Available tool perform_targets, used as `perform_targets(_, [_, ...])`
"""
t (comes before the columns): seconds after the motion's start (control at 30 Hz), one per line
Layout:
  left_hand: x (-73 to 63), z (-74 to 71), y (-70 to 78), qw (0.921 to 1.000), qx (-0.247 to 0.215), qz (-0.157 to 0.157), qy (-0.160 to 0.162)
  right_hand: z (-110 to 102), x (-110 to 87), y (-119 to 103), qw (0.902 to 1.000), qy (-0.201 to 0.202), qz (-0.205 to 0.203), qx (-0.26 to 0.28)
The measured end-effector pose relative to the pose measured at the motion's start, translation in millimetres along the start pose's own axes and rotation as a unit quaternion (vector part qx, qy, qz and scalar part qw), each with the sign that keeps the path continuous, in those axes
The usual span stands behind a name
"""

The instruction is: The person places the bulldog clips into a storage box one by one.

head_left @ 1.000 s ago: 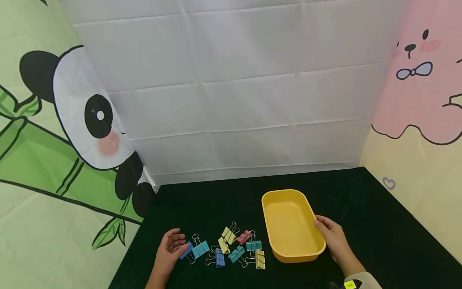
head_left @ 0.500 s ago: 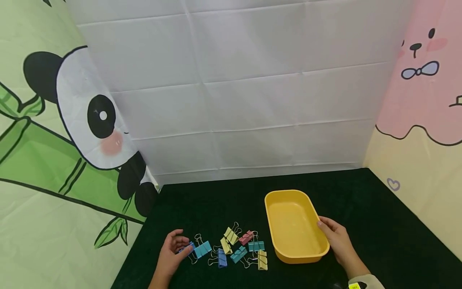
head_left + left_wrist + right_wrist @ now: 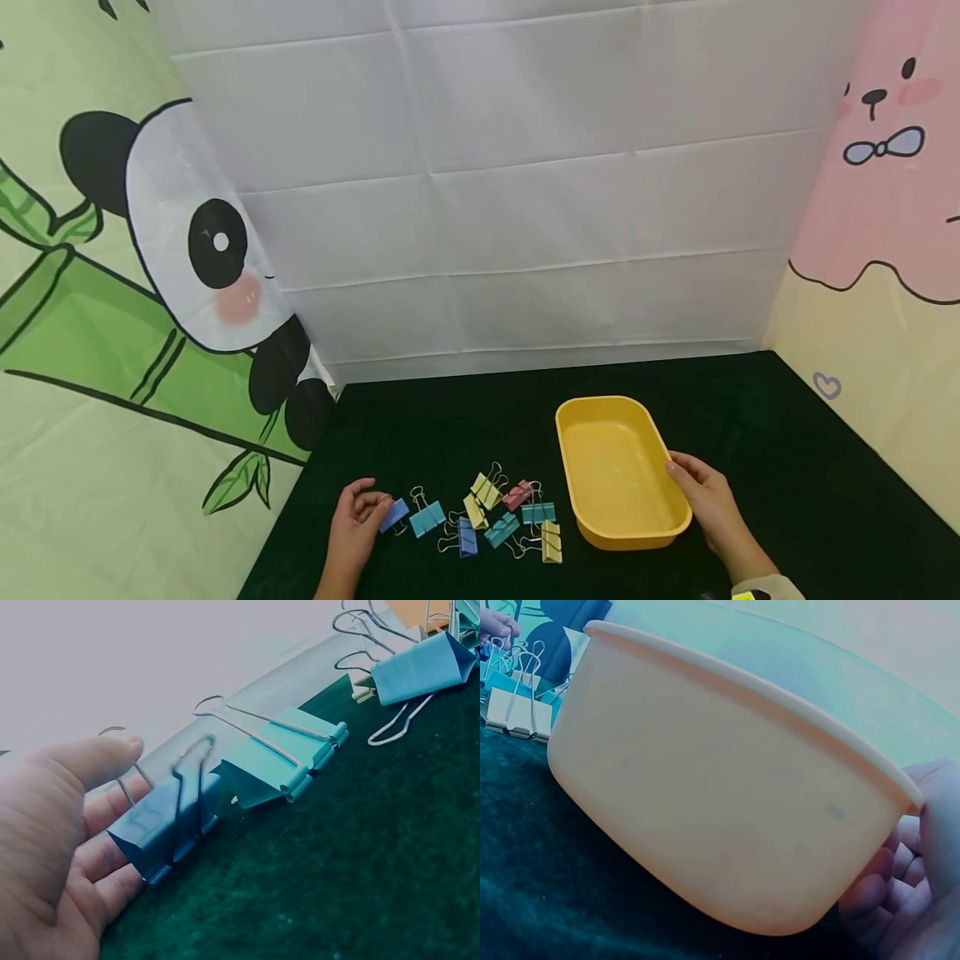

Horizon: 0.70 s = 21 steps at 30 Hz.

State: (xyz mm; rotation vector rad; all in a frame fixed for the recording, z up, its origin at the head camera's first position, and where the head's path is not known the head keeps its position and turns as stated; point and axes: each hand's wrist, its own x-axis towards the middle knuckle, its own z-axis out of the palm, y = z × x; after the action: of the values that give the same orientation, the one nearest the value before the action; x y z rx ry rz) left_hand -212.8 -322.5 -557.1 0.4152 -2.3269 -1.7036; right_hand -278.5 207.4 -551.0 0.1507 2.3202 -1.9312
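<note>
My left hand (image 3: 354, 521) pinches a blue binder clip (image 3: 394, 516) at the left end of a group of clips. In the left wrist view, the thumb and fingers lie around the rear wire handle of that clip. Close on its right is a light blue binder clip (image 3: 427, 519). With the thumb over the rim and fingers against the outside, my right hand (image 3: 708, 508) grips the right side of a yellow plastic bin (image 3: 615, 471). Nothing lies inside the bin.
Between hand and bin lie several more binder clips: a darker blue one (image 3: 467, 537), a teal one (image 3: 502, 529), a pink one (image 3: 517, 495) and a yellow one (image 3: 551, 542). A dark green cloth (image 3: 450, 417) covers the table, with a white curtain (image 3: 525, 208) behind.
The left thumb and fingers have closed on the blue clip, which now shows more at the fingertips. The whole scene shifts slightly right; the right hand stays on the bin.
</note>
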Motion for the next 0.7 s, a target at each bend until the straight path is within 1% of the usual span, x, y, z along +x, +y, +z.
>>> perform_targets(0.13, [1.3, 3.1, -1.0, 0.9994, -0.015, -0.004, 0.033, -1.4, 0.2, 0.7, 1.0, 0.004, 0.005, -0.006])
perform_targets(0.23, [2.5, 5.2, -1.9, 0.9978, -0.022, -0.007, 0.062, -2.0, 0.4, 1.2, 0.9999, 0.007, 0.008, -0.011])
perform_targets(0.33, [3.9, 5.8, -1.8, 0.996, -0.028, -0.013, 0.084, -2.2, 0.8, 1.1, 0.9999, 0.006, 0.009, -0.011])
perform_targets(0.43, [4.0, 4.6, 0.2, 0.9948, -0.043, -0.024, 0.089, -2.0, 0.7, 0.5, 0.9999, 0.005, 0.005, -0.012])
perform_targets(0.57, [3.0, 0.7, 3.2, 0.9939, -0.066, -0.041, 0.078, -0.2, 0.7, 0.5, 0.9999, 0.008, 0.003, -0.014])
perform_targets(0.7, [2.7, -3.6, 5.6, 0.993, -0.084, -0.048, 0.069, 2.1, 0.5, 1.2, 0.9998, 0.009, 0.002, -0.015])
